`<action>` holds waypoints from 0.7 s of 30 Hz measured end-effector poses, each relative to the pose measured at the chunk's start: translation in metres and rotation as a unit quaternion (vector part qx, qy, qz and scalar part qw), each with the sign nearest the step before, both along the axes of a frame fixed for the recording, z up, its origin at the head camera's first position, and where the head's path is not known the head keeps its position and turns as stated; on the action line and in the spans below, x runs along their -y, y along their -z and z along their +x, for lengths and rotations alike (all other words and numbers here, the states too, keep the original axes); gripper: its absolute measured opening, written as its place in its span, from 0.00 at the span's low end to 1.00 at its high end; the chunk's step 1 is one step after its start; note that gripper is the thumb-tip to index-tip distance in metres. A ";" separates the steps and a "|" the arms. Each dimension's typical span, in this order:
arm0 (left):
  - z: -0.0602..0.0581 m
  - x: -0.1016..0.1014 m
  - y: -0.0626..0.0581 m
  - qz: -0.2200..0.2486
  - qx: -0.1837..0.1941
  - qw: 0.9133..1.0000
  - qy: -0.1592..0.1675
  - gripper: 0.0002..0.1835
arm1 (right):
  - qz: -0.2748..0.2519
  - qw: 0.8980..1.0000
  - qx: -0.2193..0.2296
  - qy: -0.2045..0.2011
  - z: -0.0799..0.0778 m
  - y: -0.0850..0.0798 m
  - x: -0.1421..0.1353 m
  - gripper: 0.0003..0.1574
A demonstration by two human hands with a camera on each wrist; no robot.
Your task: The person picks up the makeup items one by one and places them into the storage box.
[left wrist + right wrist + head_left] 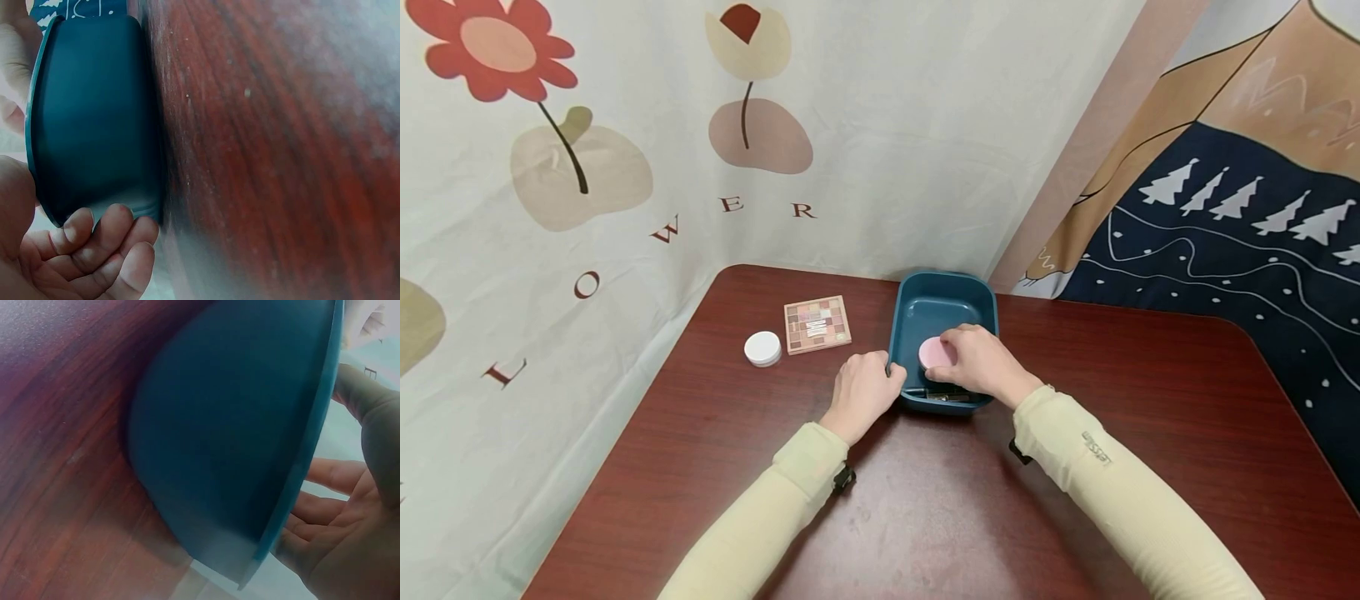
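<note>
R hand [973, 358] pinches a pink disc [934, 354] btwn thumb and fingers, inside a blue bin [943, 281], nearer its front end than its back. Disc is round, so no long axis to speak of; its flat pink face is turned up, toward the head cam. Bin's long axis runs front to back, away from the person; its open top faces up. L hand [863, 392] is at the bin's L side, fingers curled, & prob. grips the rim there, tho contact is hard to make out.

Along the bin's front end lie thin dark pens [943, 397], long axis L–R, i.e. across the bin; the R hand and its shadow make their count unclear. Disc's R edge is hidden under the fingers. Both wrist cams mostly get the bin's outer wall, which blocks the disc; the R wrist view cuts off part of that hand.

On the table [880, 500], L of the bin: a makeup palette [817, 325], w/ a white jar [763, 348] just beside it.
</note>
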State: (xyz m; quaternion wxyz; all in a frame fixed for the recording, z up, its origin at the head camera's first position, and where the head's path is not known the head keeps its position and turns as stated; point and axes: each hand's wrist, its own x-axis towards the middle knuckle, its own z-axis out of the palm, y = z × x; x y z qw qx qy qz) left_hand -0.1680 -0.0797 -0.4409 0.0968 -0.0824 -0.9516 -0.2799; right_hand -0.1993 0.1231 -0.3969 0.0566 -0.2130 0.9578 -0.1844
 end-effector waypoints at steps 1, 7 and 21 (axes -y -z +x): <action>0.000 0.000 0.000 0.000 -0.001 1.000 0.000 0.19 | 0.003 1.000 0.000 -0.002 0.000 -0.001 0.001 0.38; 0.001 0.000 -0.001 0.000 -0.002 1.000 -0.001 0.19 | 0.020 1.000 0.003 -0.015 -0.003 -0.004 0.004 0.36; 0.000 0.000 0.001 0.006 -0.001 1.000 -0.001 0.19 | 0.039 0.998 0.037 -0.029 -0.011 -0.003 0.010 0.34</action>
